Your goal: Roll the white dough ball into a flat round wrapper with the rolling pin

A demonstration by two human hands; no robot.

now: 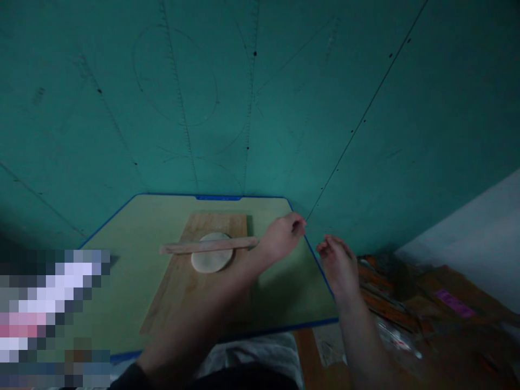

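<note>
My left hand (284, 235) reaches across the board, above the right part of the table, with its fingers curled in; whether anything is inside them is hidden. Just past the table's right edge, my right hand (336, 262) is raised with loosely bent fingers and nothing visible in it. A flat round of pale dough (211, 264) lies on a wooden cutting board (195, 300). Across the dough rests a wooden rolling pin (207, 246), its right end close to my left wrist. Neither hand touches the pin or the dough.
The board lies on a pale table (122, 281) with a blue rim, against a green wall (252, 108). On the right, below table height, are cardboard (450, 292) and a clear plastic wrapper (398, 338). A pixelated patch covers the lower left.
</note>
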